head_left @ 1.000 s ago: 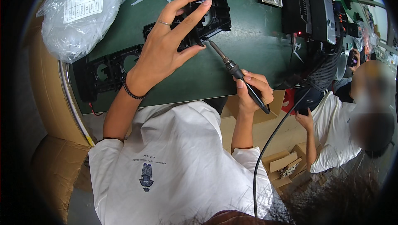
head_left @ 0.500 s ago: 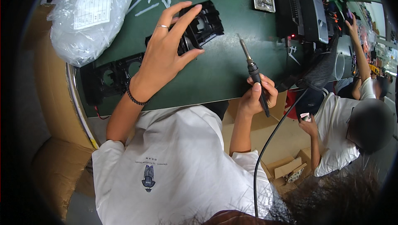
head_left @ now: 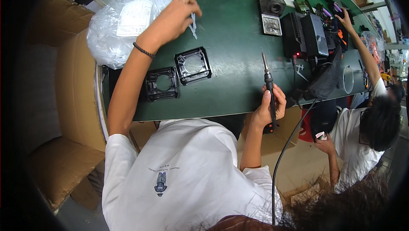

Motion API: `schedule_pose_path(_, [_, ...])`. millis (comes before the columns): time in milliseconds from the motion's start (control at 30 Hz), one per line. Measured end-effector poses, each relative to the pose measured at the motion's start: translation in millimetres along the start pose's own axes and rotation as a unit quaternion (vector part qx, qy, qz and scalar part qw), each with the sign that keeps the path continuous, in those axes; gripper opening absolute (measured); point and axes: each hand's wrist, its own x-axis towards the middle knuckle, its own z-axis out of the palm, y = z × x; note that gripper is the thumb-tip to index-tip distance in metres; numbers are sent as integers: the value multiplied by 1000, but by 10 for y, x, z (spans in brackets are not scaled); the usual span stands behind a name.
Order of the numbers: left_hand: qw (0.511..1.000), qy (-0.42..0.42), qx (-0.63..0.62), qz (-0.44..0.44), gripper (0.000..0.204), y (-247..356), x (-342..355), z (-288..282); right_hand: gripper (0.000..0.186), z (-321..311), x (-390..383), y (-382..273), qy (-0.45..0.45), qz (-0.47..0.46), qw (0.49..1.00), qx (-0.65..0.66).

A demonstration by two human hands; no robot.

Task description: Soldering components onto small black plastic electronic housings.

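My right hand [head_left: 272, 107] is closed round the handle of a soldering iron [head_left: 268, 79], its metal tip pointing to the far side. A black cable trails from near this hand toward the lower edge. My left hand [head_left: 174, 18] is over the far left of the table, beside thin white strips [head_left: 193, 28]. Its fingers are bent and slightly apart; nothing shows between them, though some fingertips are hidden. Nearer to me, two square black plastic frames [head_left: 206, 66] with round openings lie side by side on the green mat [head_left: 232, 86].
A clear plastic bag [head_left: 102, 39] with a white label fills the table's left end. Soldering station boxes [head_left: 315, 35], a metal tray [head_left: 272, 25] and a black holder [head_left: 271, 3] stand at the far right. Another person [head_left: 358, 133] sits to the right. Cardboard [head_left: 74, 82] stands left.
My left hand has left the black frame and moved farther away to the white strips. The frame now lies on the mat. My right hand keeps the soldering iron, and the view has shifted.
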Motion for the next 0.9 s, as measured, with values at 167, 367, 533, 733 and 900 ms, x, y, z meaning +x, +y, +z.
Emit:
schedule_pose_path(167, [996,-86,-16,-10,22,68,-164,109,18,48,12,-54,-23,-21,998,-47])
schedule_pose_path(367, [993,-60,-101,31,18,125,-170,53,17,49,3,-173,-104,-118,966,-205])
schedule_pose_path(533, [908,34,-392,-143,29,626,-569,-203,32,317,184,-269,-248,-186,931,-195])
schedule_pose_path(733, [927,128,-312,-167,10,1381,-1421,136,58,908,378,-365,-439,-153,864,-195])
schedule_pose_path(900, [967,110,-163,-163,22,1652,-1767,428,59,934,380,-234,-475,-148,840,-216])
